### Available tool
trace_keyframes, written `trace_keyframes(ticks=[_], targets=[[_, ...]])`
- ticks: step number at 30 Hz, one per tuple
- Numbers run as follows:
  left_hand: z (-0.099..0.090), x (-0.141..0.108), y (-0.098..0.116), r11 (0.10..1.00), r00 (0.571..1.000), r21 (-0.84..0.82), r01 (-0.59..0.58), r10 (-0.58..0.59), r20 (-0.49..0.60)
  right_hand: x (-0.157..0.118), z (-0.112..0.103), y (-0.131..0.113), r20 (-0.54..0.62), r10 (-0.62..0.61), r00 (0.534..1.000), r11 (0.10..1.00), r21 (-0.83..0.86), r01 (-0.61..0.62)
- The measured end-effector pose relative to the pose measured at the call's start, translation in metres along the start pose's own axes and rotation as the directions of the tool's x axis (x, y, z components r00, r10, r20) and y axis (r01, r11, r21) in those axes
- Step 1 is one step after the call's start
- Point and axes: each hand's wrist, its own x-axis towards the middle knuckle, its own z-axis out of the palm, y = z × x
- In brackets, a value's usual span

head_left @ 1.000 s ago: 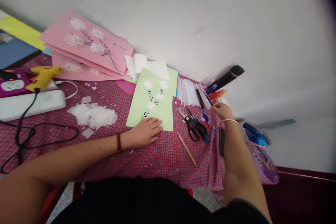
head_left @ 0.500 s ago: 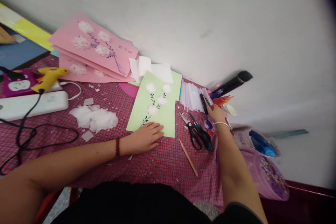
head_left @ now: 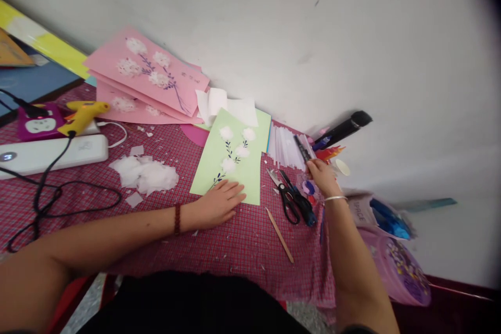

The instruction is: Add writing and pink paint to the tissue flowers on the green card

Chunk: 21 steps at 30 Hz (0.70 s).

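Note:
My left hand (head_left: 221, 202) lies flat, fingers spread, on the lower edge of a light green sheet (head_left: 250, 182). The sheet bears white flowers on painted dark stems. At the right, the fingers of my right hand (head_left: 321, 175) close on the lower end of a black pen (head_left: 302, 149). The pen points up and left over a bundle of clear glue sticks (head_left: 284, 146). Black-handled scissors (head_left: 288, 201) lie left of my right hand, and a wooden stick (head_left: 279, 236) rests below them on the checked red cloth (head_left: 230, 245).
On the left are white paper pieces (head_left: 144, 173), a yellow glue gun (head_left: 83, 116) with a black cord and a white power strip (head_left: 50, 155). Pink sheets with white flowers (head_left: 152, 73) lie at the back. A pink bin (head_left: 395, 266) stands at the right.
My right hand has shifted slightly, and the pen in its fingers sticks out further up and left. The whole view has moved a little. My left hand stays on the green sheet.

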Motion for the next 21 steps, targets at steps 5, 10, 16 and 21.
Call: trace_keyframes(ticks=[5,10,16,21], targets=[[-0.059,0.006,0.037,0.981,0.987,0.176,-0.084,0.106,-0.120,-0.115,0.009,-0.077,0.186,-0.510,0.840,0.832,0.354,0.427],[-0.081,-0.014,0.052,0.999,0.953,0.031,-0.029,0.018,0.302,-0.200,0.018,-0.128,0.411,-0.642,0.648,0.767,0.356,0.534],[-0.082,-0.062,0.063,0.999,0.888,0.000,0.032,-0.029,0.460,-0.223,0.038,-0.133,0.574,-0.616,0.540,0.729,0.154,0.668],[-0.103,-0.096,0.036,0.889,0.737,0.148,0.433,-0.444,0.510,-0.221,0.040,-0.101,0.495,-0.602,0.626,0.764,0.132,0.631]])
